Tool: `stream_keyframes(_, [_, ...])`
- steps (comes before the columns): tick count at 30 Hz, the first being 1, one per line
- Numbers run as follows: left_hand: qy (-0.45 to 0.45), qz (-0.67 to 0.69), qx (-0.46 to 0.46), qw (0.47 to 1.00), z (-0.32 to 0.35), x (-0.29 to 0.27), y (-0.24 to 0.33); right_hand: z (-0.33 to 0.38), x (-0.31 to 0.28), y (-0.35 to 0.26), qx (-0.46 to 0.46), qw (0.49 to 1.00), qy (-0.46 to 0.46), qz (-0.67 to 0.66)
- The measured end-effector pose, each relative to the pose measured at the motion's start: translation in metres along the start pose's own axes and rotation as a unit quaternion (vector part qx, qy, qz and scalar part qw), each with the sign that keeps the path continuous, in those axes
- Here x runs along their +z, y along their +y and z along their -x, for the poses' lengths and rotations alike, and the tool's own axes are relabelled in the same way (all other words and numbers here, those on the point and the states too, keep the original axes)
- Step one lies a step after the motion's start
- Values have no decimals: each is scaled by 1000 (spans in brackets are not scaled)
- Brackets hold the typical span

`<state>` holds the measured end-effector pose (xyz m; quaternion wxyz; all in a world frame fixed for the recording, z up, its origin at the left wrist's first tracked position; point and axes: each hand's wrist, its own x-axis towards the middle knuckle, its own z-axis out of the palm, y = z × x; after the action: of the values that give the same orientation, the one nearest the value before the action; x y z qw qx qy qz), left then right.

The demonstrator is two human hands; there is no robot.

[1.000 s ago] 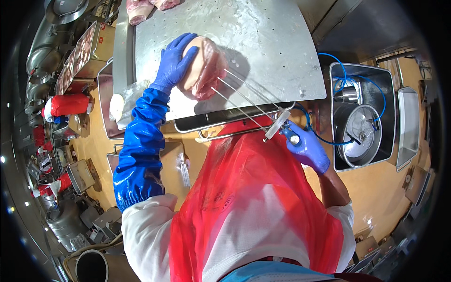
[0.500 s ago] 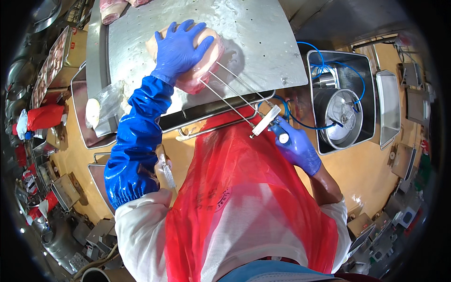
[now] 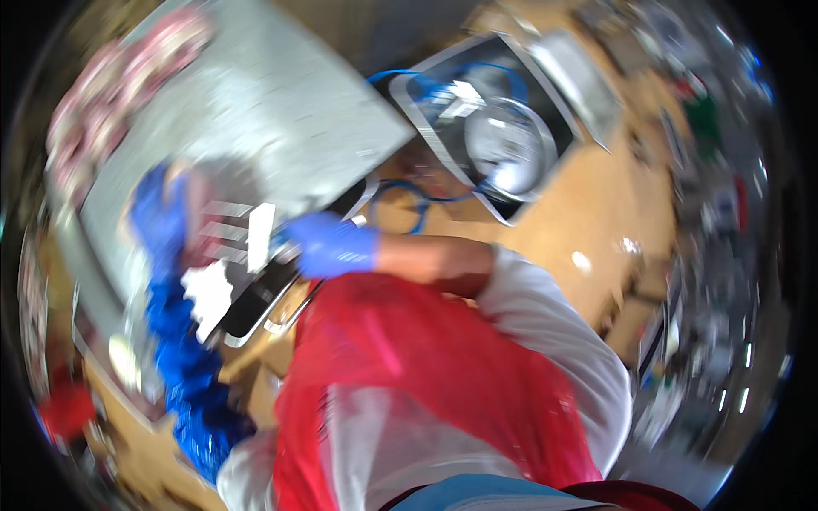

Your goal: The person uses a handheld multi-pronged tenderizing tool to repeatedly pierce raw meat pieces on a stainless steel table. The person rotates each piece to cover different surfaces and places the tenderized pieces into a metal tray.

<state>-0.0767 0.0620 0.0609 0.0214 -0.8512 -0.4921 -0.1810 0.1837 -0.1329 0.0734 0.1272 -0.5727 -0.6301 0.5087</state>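
Note:
My right hand [image 3: 328, 244], in a blue glove, is closed round the handle of a multi-needle meat injector. The injector's white needle block [image 3: 261, 237] faces left, and its several thin needles [image 3: 226, 230] reach toward a piece of raw pink meat [image 3: 196, 204]. How deep they go is lost in the blur. On the left side of this meat lies my left hand [image 3: 160, 213], also blue-gloved, its fingers stretched along it though smeared by motion. A shiny blue sleeve [image 3: 183, 358] covers the left forearm.
Several raw meat pieces [image 3: 119, 94] line the far left of the metal table [image 3: 281, 102]. Beyond its right corner, a rectangular tub [image 3: 409, 111] holds a round steel pot [image 3: 511, 145]. A blue hose [image 3: 417, 217] loops beside the table. Clear plastic [image 3: 209, 294] lies near my left sleeve.
The view has swung, so table and tub have turned and shifted left. My right hand and the injector are closer to the meat, with less needle length showing. My left hand stays on the meat.

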Motion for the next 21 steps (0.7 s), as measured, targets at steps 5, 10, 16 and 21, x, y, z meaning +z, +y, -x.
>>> stream_keyframes(5, [1, -30, -21, 999, 4, 1, -12, -4, -9, -19, -36, 997, 15, 72])
stream_keyframes(10, [-25, -79, -78, 993, 12, -15, -10, -28, 12, -5, -77, 981, 75, 164])
stream_keyframes(16, [-53, -69, -32, 996, 7, -16, 14, -18, 21, 21, -59, 998, 8, 3])
stream_keyframes(21, [30, -64, -54, 996, 7, -14, 21, 2, 5, -8, -11, 999, 29, 34])
